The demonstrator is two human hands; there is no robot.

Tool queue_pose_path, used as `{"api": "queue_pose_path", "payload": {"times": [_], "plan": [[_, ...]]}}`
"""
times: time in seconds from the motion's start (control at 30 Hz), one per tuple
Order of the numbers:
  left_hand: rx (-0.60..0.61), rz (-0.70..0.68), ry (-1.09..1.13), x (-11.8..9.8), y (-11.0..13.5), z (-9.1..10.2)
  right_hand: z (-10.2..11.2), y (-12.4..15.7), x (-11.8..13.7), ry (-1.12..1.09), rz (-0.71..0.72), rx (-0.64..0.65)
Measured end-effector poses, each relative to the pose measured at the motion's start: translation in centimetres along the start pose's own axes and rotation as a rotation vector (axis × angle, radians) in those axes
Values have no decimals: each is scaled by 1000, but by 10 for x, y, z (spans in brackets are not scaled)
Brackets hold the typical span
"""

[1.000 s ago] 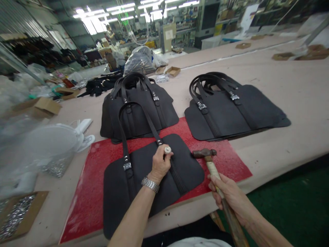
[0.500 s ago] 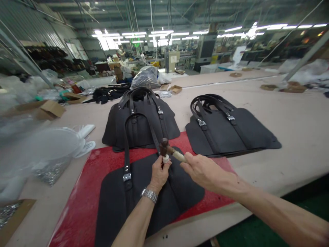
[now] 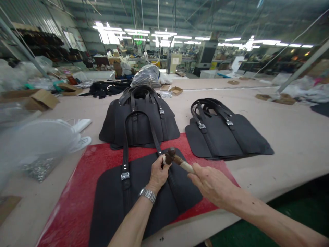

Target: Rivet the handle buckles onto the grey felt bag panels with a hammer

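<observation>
My left hand (image 3: 158,174) pinched the punch (image 3: 163,159), my right hand (image 3: 210,180) gripped the hammer (image 3: 169,156): one buckle (image 3: 125,176) on, one strap (image 3: 155,137) seemingly unfinished.

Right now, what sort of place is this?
Likely a handbag workshop or factory floor: handled black bag panels stacked on a long worktable, a hammer in the right hand, and rows of fluorescent tubes behind.

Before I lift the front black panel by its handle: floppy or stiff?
The front black panel likely flexes somewhat: it looks thin and wide, though it lies fairly flat. Its handle is probably springy rather than limp, as the loop holds a smooth arch. The silver buckle looks metallic, so may add a little weight there.
</observation>
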State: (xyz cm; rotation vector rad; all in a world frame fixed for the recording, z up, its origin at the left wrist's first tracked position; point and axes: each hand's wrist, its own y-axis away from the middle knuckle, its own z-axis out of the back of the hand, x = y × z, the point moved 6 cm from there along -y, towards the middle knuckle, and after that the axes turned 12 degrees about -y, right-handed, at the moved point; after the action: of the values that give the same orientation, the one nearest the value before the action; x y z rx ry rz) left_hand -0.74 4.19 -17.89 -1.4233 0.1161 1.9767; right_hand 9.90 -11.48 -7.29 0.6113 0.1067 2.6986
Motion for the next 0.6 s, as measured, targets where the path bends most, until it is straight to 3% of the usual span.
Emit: {"api": "queue_pose_path", "payload": {"times": [0.13,0.23,0.3,0.37,0.43,0.5,0.6], "plan": [[4,7,7,0,0,1,-4,10,-33,-210,7,-23],[14,20,-10,0,1,2,-26,23,-81,-485,-211,14],[12,15,-13,-3,1,4,-42,34,-116,-461,-364,1],[8,6,-23,-9,2,7,-47,40,-140,-247,-400,-75],[1,10,-30,-16,4,8,-40,37,-140,54,-315,-200],[-20,35,-21,-22,5,7,-32,28,-116,284,-196,-350],[-68,109,36,-24,2,0,-33,-2,-57,228,20,-474]]}}
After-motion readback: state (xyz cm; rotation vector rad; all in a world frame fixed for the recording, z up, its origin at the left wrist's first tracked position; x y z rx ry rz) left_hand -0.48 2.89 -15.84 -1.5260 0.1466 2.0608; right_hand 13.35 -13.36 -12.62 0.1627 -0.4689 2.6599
